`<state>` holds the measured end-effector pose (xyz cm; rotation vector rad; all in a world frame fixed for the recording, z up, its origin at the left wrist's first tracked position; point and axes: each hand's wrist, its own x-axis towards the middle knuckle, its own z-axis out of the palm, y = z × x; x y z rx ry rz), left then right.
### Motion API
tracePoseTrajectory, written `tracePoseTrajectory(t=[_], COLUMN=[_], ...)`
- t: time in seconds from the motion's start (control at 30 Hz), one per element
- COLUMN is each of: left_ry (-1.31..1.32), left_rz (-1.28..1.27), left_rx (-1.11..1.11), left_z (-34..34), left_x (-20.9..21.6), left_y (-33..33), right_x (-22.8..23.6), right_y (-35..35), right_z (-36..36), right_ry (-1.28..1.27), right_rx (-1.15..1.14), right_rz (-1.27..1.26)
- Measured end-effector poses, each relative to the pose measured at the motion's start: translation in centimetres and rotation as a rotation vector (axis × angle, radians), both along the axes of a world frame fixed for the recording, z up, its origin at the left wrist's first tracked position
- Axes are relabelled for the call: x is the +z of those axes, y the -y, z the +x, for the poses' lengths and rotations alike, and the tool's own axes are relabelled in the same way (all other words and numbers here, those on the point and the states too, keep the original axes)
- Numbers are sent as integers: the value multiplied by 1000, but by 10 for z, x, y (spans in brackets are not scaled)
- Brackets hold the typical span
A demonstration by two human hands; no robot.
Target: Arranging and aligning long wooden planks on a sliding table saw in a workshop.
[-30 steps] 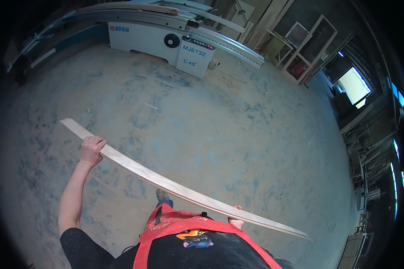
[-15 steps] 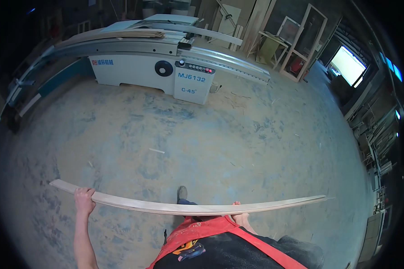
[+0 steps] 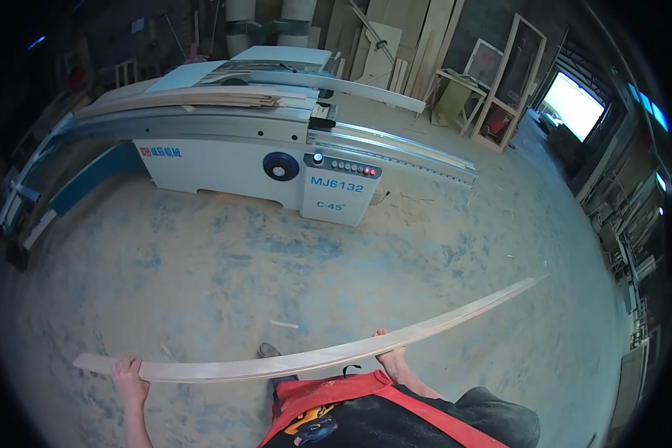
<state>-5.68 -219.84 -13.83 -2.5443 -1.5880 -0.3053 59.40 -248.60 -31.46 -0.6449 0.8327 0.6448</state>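
Observation:
Across the front of my body I carry long, thin wooden strips (image 3: 276, 366), pale and stacked flat together; how many cannot be made out. My left hand (image 3: 130, 379) is wrapped over them close to their left end. Under the strips, right of my body, my right hand (image 3: 390, 357) grips from below, with fingertips showing at the far edge. The right end rises farther from me than the left. A red apron (image 3: 328, 390) covers my front, just behind the wood.
Ahead stands a white sliding table saw (image 3: 216, 172) with boards (image 3: 194, 98) lying on top and a rail (image 3: 396, 153) jutting right. A wooden door frame (image 3: 508, 82) leans at the back right. A small offcut (image 3: 284, 324) lies on the dusty floor (image 3: 224, 291).
The strips' right end has swung up and away from me, while the left end has dropped nearer. The saw appears larger and closer. Both hands keep their hold.

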Motion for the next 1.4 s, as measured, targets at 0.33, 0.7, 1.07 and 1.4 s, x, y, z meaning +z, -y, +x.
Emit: tracePoseTrajectory(t=[0.33, 0.7, 1.07, 1.4], left_ry=[10, 20, 127, 223], left_rz=[-63, -41, 208, 413], left_rx=[78, 138, 130, 12], left_z=[-69, -52, -87, -156], left_x=[-32, -17, 21, 36], left_y=[-276, -634, -960, -1334], right_x=[24, 98, 168, 216], right_y=[-306, -685, -1004, -1316], right_z=[-51, -32, -56, -128], right_ry=[57, 152, 318, 460], right_rx=[103, 71, 106, -30], right_rz=[39, 40, 134, 395])
